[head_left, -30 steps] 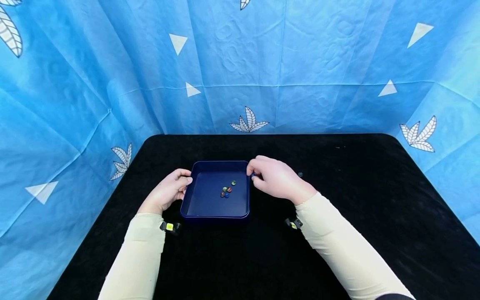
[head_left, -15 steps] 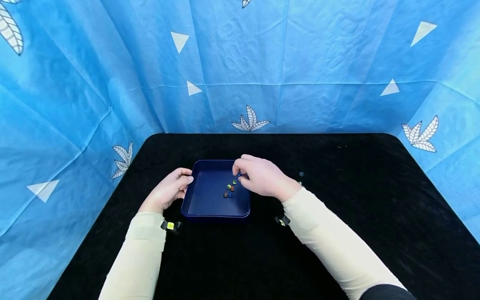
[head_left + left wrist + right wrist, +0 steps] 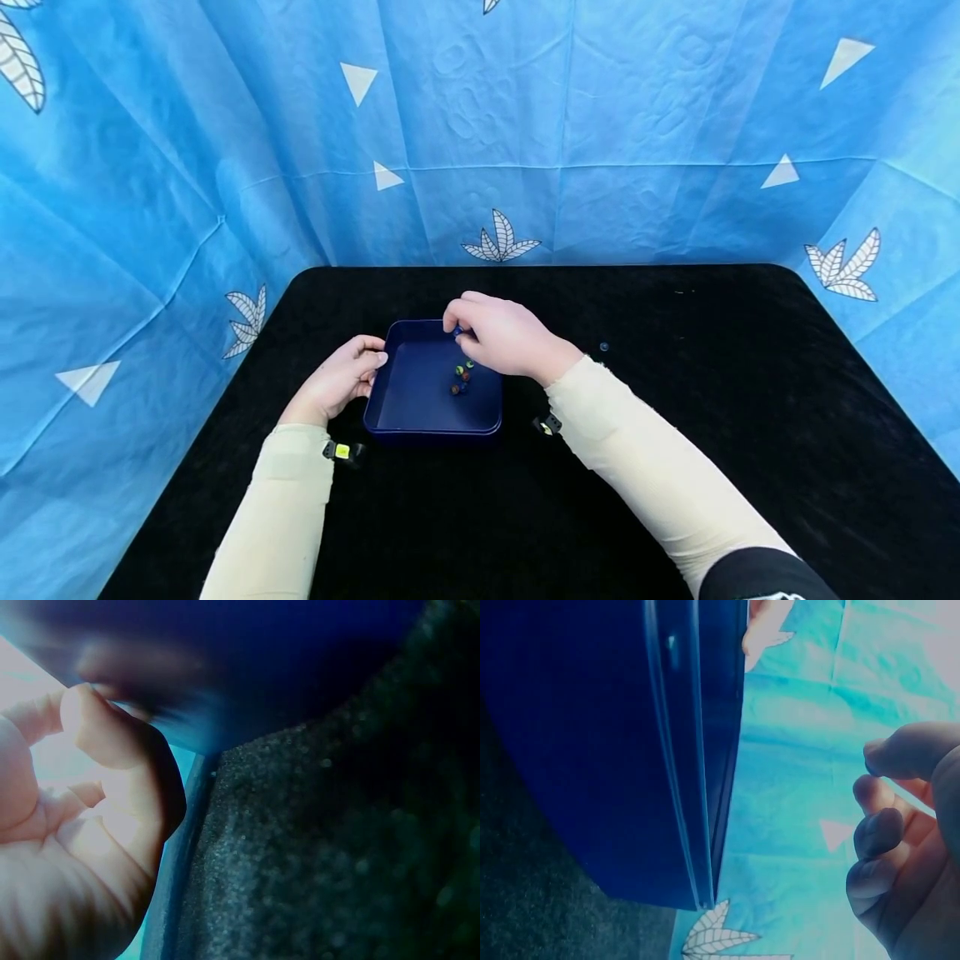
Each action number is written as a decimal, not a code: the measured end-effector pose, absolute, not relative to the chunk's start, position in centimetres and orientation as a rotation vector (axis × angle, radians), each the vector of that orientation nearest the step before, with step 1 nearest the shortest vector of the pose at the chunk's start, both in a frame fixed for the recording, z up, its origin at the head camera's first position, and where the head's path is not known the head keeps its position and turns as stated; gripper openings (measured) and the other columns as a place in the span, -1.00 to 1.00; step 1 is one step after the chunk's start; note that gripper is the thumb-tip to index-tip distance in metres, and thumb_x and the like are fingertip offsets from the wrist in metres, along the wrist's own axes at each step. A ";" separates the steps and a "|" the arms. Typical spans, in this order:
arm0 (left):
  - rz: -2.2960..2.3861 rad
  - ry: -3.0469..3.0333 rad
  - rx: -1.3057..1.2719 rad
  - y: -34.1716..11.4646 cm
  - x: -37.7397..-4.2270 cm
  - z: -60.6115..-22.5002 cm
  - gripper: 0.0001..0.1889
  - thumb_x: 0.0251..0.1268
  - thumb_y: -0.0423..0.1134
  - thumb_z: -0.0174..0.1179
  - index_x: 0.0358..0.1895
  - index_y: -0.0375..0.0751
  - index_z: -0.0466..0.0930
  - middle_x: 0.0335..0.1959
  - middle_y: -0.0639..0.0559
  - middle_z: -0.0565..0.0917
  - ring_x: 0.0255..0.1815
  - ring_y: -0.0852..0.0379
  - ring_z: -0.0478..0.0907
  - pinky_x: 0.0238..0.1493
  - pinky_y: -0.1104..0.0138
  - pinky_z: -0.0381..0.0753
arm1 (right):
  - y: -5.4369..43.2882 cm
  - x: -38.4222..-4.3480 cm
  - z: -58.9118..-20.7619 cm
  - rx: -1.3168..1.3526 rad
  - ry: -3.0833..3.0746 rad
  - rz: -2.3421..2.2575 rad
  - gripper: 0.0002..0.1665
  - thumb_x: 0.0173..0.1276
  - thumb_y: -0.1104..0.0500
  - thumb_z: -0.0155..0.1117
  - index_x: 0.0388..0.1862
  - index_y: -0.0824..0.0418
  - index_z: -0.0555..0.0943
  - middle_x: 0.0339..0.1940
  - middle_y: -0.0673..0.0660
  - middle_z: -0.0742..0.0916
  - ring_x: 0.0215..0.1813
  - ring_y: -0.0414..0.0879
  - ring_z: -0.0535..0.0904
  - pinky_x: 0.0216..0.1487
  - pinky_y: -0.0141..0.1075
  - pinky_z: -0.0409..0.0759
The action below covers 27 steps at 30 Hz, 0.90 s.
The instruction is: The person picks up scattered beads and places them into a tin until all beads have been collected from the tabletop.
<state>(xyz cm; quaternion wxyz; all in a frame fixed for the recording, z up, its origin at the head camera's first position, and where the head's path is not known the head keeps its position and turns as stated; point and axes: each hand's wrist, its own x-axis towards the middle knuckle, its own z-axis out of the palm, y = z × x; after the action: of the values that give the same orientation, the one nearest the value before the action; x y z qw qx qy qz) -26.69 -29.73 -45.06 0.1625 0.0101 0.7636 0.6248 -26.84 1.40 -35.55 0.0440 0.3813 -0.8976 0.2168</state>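
Note:
A dark blue square tray point(image 3: 405, 414) with low walls rests in the middle of the black table. My left hand point(image 3: 333, 382) grips its left wall, thumb at the rim; the left wrist view shows this hand point(image 3: 97, 802) against the blurred blue side. Over the tray's far part, my right hand point(image 3: 506, 337) pinches a small blue marble point(image 3: 457, 331) between thumb and fingers. Only a dark sliver of that marble point(image 3: 871, 763) shows in the right wrist view. Beneath the hand, several marbles, among them a green one point(image 3: 460, 370) and a reddish-brown one point(image 3: 454, 390), lie clustered on the tray's floor.
To the right of the tray, beyond the right forearm, a blue marble point(image 3: 604, 346) lies on the black cloth point(image 3: 712, 400). Blue patterned curtains point(image 3: 637, 125) hang behind the table and along both sides.
My right hand has moved left from the tray's right wall to over its inside, carrying the blue marble. The marbles in the tray have shifted slightly. My left hand keeps its grip.

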 end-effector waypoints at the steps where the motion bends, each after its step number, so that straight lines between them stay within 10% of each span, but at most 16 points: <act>1: 1.783 2.177 0.028 -29.7 -26.8 -45.1 -0.58 0.56 -0.24 0.04 0.30 -0.37 0.20 -0.26 -0.05 0.48 -0.48 0.23 0.42 -0.48 0.38 0.54 | 1.3 -26.9 -35.5 1.163 -2.750 0.658 -0.78 0.42 0.22 0.18 -0.04 -0.06 0.61 -0.22 -0.14 0.52 -0.31 -0.24 0.46 -0.30 -0.35 0.48; 27: 1.783 2.174 0.002 -29.5 -26.7 -44.8 -0.59 0.55 -0.26 0.04 0.30 -0.36 0.20 -0.21 -0.13 0.46 -0.47 0.21 0.42 -0.48 0.37 0.54 | 2.4 -27.5 -36.0 1.109 -2.756 0.624 -0.81 0.45 0.19 0.16 -0.08 -0.04 0.66 -0.21 -0.17 0.57 -0.32 -0.26 0.49 -0.27 -0.34 0.50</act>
<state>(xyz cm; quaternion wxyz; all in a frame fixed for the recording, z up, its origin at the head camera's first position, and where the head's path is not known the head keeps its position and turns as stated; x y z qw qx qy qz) -26.70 -29.54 -44.80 0.1645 0.0007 0.7627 0.6255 -27.45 2.39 -36.03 0.0531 0.3647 -0.9066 0.2053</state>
